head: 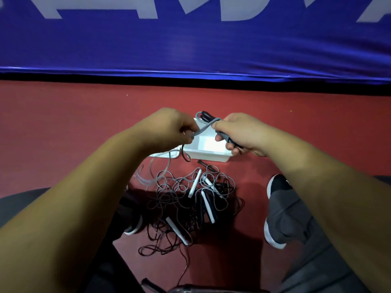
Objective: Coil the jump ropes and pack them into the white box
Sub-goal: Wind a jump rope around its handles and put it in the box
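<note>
**Jump rope half-wound above the white box**

Seated on a red floor [63, 134], facing a blue banner [190, 49] with pale lettering.

Clamped in the right hand [243, 130]: a jump rope [225, 136], dark handles bunched together and bound by turns of grey cord [203, 129]. Pinched between the fingertips of the left hand [175, 125]: the free run of that same cord, pulled straight across the short gap between the hands. Hands close together, not touching, both raised over the white box [211, 154]. Below the left hand, more cord trailing down in a blur toward the floor.

Box open-topped, resting on the floor just beyond the heap. Touching its left side, a flat white piece [163, 154], possibly a lid, though too hidden by the left wrist to tell.

Nearer than the box, between the feet: a tangle [169, 199] of further ropes, thin grey and dark cords looped over one another, with several white handles [194, 183] and black ones lying crosswise in the middle.

On either side, dark shoes with white soles: right shoe [277, 185] beside the heap, left shoe [133, 228] half in shadow under the left forearm.
</note>
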The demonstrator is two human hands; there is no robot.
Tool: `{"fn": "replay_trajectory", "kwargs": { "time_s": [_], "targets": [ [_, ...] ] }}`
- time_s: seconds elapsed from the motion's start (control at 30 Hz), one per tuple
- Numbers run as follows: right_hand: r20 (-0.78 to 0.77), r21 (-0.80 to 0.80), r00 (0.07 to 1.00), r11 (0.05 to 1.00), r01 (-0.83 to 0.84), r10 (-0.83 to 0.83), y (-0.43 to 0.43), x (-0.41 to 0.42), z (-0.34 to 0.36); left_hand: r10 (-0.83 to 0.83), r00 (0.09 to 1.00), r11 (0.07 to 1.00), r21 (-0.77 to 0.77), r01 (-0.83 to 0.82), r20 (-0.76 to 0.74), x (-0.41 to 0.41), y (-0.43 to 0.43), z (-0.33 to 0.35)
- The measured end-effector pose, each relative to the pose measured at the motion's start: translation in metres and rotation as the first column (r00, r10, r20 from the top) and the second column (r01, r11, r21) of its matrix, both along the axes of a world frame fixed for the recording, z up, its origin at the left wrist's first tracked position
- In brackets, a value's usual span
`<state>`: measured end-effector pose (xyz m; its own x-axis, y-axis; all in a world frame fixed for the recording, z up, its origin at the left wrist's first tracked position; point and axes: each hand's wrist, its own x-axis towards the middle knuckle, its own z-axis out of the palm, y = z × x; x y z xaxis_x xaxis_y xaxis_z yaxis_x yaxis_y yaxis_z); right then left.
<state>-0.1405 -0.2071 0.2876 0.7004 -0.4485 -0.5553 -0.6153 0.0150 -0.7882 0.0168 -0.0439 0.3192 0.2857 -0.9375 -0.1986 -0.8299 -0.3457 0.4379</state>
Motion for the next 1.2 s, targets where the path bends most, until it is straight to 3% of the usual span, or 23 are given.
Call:
{"fn": "replay_trajectory", "kwargs": {
  "time_s": [0.17,0.3,0.4,0.57,0.67,0.8,0.87,0.97,1.1,1.2],
  "targets": [
    [0.126,0.128,0.991,0.991,0.026,-0.042,0.006,0.005,-0.002,0.203,0.978,0.976,0.094,-0.197,-0.056,-0.003,-0.001,-0.01],
    [0.186,0.215,0.968,0.968,0.126,-0.168,0.007,0.006,0.002,0.282,0.956,0.958,0.073,-0.277,-0.075,-0.006,-0.002,-0.008],
    [0.162,0.262,0.947,0.938,0.229,-0.277,0.003,0.008,0.003,0.265,0.954,0.959,-0.065,-0.276,-0.142,-0.005,-0.003,-0.003],
    [0.115,0.356,0.934,0.892,0.278,-0.337,-0.003,0.008,0.002,0.188,0.889,0.931,-0.214,-0.297,-0.418,-0.006,-0.002,0.003],
    [0.112,0.369,0.932,0.885,0.283,-0.344,-0.004,0.007,0.005,0.107,0.872,0.96,-0.178,-0.215,-0.478,-0.001,0.0,0.003],
    [0.126,0.381,0.924,0.878,0.291,-0.361,-0.007,0.006,0.008,0.035,0.746,0.995,-0.049,-0.089,-0.665,0.0,0.003,-0.003],
    [0.14,0.391,0.925,0.877,0.277,-0.354,-0.006,0.005,0.009,0.095,0.8,0.995,0.021,-0.102,-0.592,0.0,0.001,-0.008],
    [0.14,0.363,0.927,0.889,0.278,-0.348,-0.003,0.005,0.009,0.116,0.95,0.993,0.068,-0.101,-0.289,-0.002,0.001,-0.011],
    [0.149,0.353,0.92,0.889,0.293,-0.362,-0.001,0.005,0.009,0.244,0.928,0.97,0.052,-0.239,-0.282,-0.007,-0.001,-0.016],
    [0.137,0.372,0.915,0.876,0.308,-0.38,-0.004,0.005,0.011,0.339,0.922,0.936,-0.03,-0.35,-0.189,-0.008,-0.004,-0.017]
  ]
}}
